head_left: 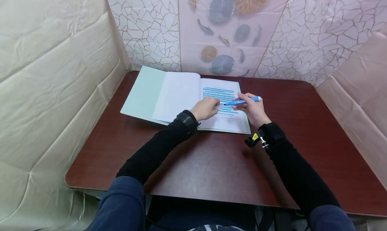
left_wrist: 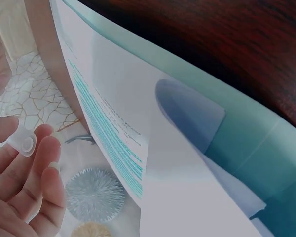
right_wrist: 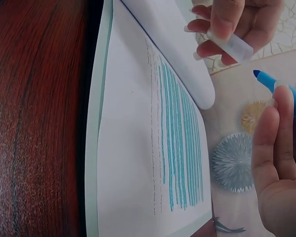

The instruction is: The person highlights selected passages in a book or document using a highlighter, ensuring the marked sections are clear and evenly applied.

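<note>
A blue marker (head_left: 239, 102) is pinched in my right hand (head_left: 254, 111), its dark tip bare and pointing left. Between thumb and fingers my left hand (head_left: 205, 109) holds a small translucent white cap (right_wrist: 239, 49), whose round end shows in the left wrist view. Tip and cap face each other with a small gap in the right wrist view. Beneath both hands lies an open document (head_left: 178, 93) in a pale green cover (head_left: 145, 89). On its right page, many printed lines (right_wrist: 180, 143) are streaked over in blue; the left page looks blank.
The document lies on a dark red-brown table (head_left: 217, 167), near its back edge. Behind stands a patterned backdrop (head_left: 151, 29) with crackle lines and round motifs. Pale cloth (head_left: 54, 89) hangs at the left, and pinkish cloth (head_left: 356, 79) at the right.
</note>
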Available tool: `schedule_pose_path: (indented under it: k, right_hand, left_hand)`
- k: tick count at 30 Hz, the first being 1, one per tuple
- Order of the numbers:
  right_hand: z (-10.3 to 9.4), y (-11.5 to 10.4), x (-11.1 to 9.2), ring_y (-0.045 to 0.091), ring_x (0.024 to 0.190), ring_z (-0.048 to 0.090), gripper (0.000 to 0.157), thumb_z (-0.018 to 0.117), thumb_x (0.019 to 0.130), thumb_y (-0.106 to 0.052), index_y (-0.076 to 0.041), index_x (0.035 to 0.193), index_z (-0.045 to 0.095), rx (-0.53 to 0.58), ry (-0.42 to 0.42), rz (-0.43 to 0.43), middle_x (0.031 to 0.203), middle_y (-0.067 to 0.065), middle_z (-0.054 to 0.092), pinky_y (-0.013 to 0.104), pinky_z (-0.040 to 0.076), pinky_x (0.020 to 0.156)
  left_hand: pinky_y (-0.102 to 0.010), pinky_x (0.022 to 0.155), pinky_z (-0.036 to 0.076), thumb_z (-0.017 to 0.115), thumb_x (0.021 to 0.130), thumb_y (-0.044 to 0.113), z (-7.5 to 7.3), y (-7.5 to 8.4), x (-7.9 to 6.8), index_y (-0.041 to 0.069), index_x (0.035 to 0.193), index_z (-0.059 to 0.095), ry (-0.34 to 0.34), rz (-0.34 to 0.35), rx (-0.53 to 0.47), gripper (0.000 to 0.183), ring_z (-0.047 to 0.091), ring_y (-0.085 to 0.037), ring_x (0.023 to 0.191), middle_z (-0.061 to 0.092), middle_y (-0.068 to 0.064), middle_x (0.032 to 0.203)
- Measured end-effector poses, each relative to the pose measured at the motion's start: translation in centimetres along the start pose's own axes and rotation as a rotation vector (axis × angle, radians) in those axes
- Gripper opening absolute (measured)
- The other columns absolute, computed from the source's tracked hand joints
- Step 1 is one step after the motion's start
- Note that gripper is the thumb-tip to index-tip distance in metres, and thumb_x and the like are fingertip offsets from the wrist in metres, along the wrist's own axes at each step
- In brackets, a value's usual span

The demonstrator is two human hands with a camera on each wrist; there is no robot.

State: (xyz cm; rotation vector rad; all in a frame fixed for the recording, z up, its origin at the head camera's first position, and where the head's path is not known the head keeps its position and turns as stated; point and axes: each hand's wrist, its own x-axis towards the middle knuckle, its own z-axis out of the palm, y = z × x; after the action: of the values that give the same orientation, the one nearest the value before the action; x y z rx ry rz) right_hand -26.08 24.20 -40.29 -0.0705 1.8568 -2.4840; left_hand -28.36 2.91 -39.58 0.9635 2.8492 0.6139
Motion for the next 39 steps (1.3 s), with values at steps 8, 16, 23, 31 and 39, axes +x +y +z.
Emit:
schedule_pose_path:
  k: [8, 16, 23, 31, 39]
  right_hand:
    - [0.33, 0.08, 0.09, 0.019, 0.068, 0.072, 0.023, 0.067, 0.091, -0.02, 0.003, 0.085, 0.066, -0.062, -0.029, -0.002, 0.091, 0.011, 0.075, 0.031, 0.059, 0.072]
    - [0.41, 0.24, 0.02, 0.018, 0.071, 0.071, 0.02, 0.064, 0.092, -0.016, 0.003, 0.087, 0.066, -0.101, -0.123, -0.007, 0.093, 0.009, 0.074, 0.031, 0.058, 0.077]
    - [0.18, 0.31, -0.02, 0.019, 0.081, 0.072, 0.016, 0.063, 0.093, -0.015, 0.0, 0.094, 0.069, -0.128, -0.187, 0.022, 0.097, 0.007, 0.072, 0.034, 0.058, 0.082]
    - [0.08, 0.13, -0.1, 0.02, 0.085, 0.071, 0.015, 0.064, 0.092, -0.015, -0.001, 0.097, 0.068, -0.127, -0.204, 0.041, 0.099, 0.007, 0.072, 0.034, 0.057, 0.084]
    - [-0.12, 0.22, -0.14, 0.018, 0.078, 0.072, 0.013, 0.064, 0.092, -0.014, -0.002, 0.091, 0.069, -0.097, -0.205, 0.05, 0.092, 0.007, 0.073, 0.032, 0.057, 0.082]
  left_hand:
    - [-0.022, 0.065, 0.045, 0.054, 0.097, 0.015, -0.19, 0.03, 0.12, 0.008, 0.111, 0.067, 0.018, 0.025, -0.013, 0.02, 0.057, -0.013, 0.078, 0.069, -0.004, 0.101]
    - [-0.026, 0.075, 0.051, 0.055, 0.097, 0.013, -0.27, -0.01, 0.16, 0.008, 0.11, 0.067, 0.007, 0.076, -0.036, 0.019, 0.062, -0.014, 0.088, 0.07, -0.005, 0.105]
    - [-0.028, 0.084, 0.052, 0.058, 0.096, 0.011, -0.15, -0.29, 0.26, 0.005, 0.112, 0.067, -0.031, 0.12, -0.086, 0.019, 0.064, -0.016, 0.097, 0.07, -0.007, 0.108]
    - [-0.025, 0.075, 0.049, 0.054, 0.097, 0.01, -0.01, -0.76, 0.7, 0.0, 0.112, 0.066, -0.053, 0.186, -0.131, 0.021, 0.063, -0.017, 0.086, 0.07, -0.011, 0.102]
    - [-0.024, 0.073, 0.051, 0.05, 0.099, 0.009, -0.24, -0.25, 0.4, -0.004, 0.113, 0.063, -0.127, 0.152, -0.229, 0.022, 0.066, -0.019, 0.082, 0.069, -0.017, 0.1]
